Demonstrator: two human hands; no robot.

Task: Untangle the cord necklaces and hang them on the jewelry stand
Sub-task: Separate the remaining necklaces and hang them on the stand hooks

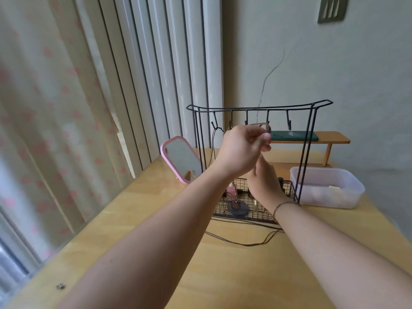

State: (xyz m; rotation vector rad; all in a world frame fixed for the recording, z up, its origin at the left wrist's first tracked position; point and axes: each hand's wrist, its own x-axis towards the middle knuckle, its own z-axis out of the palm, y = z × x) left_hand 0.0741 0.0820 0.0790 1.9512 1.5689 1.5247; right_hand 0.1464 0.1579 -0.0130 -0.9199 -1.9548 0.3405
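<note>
A black wire jewelry stand [258, 107] with a row of hooks stands on the wooden table. My left hand [243, 148] is raised in front of the hooks and pinches a brown cord necklace [264, 126], looped just under the middle hooks. My right hand [265, 181] is lower, behind the left wrist; its fingers are hidden, so its hold is unclear. A dark cord [213, 143] hangs from the leftmost hook. Another dark cord [243, 240] trails loose over the table in front of the stand's mesh tray [225, 207].
A pink-framed mirror [180, 159] leans left of the stand. A translucent plastic tub [325, 186] sits to the right. Behind it is a small wooden shelf [334, 138] bearing a dark green case. Small items lie in the mesh tray. Curtains hang at the left.
</note>
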